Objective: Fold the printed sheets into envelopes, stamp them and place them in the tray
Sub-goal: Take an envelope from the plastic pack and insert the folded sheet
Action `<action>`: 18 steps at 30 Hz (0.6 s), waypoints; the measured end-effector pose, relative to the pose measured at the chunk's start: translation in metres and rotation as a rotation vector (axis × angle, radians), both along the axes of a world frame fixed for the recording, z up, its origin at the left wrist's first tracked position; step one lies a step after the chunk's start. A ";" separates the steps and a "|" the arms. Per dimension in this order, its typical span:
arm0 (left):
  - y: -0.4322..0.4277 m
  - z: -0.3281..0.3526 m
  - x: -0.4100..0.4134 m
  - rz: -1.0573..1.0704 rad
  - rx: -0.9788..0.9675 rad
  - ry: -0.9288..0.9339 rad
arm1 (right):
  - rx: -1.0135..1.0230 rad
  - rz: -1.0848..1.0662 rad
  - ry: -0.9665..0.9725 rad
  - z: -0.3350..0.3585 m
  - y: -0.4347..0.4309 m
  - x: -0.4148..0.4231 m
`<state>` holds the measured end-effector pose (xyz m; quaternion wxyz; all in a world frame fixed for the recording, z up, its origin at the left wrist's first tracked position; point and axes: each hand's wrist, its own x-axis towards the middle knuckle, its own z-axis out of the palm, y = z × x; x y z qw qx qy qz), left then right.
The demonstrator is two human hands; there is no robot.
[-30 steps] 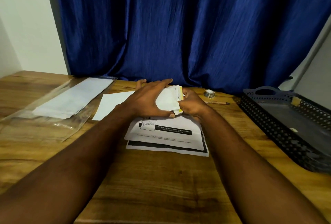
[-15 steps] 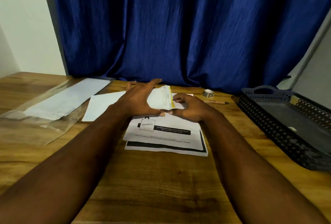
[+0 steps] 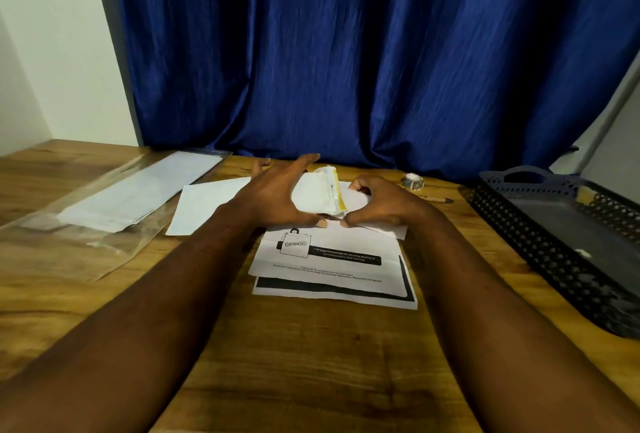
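Seen from above at a wooden tabletop (image 3: 311, 363), backed by a deep blue curtain (image 3: 346, 51). Left hand (image 3: 273, 197) clasped round a white envelope (image 3: 313, 195), thumb beneath its near edge, fingers reaching over the far side; flap with a yellow strip standing open at the right end. Right hand (image 3: 381, 205) curled and pinching folded white paper at the envelope's mouth, thumb tips of both hands almost touching. Envelope held just above the far end of the printed sheets (image 3: 332, 266), a small stack bearing black bars and a boxed drawing, lying flat between the forearms. Blank white sheet (image 3: 204, 205) flat on the tabletop just left of the left wrist. Further left, clear plastic sleeve (image 3: 86, 224) with long white envelopes inside. To the right, dark perforated tray (image 3: 519, 224) along the tabletop's edge, well apart from the hands; a small pale scrap on its floor. Between right hand and tray, a small roll (image 3: 412, 180) near the curtain, and a pen (image 3: 434, 198) lying just in front of it.
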<state>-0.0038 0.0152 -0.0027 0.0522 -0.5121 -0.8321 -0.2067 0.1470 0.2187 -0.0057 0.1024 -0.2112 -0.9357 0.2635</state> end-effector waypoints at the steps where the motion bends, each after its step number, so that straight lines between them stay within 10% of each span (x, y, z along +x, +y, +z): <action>1: -0.001 0.001 0.001 0.002 0.002 0.001 | -0.004 0.008 0.011 0.000 0.004 0.000; 13: -0.002 0.002 0.005 0.022 -0.006 0.011 | -0.427 -0.207 0.554 0.017 0.044 0.017; 18: -0.001 -0.003 0.000 0.017 0.006 0.034 | -0.630 -0.035 0.444 0.025 0.041 0.032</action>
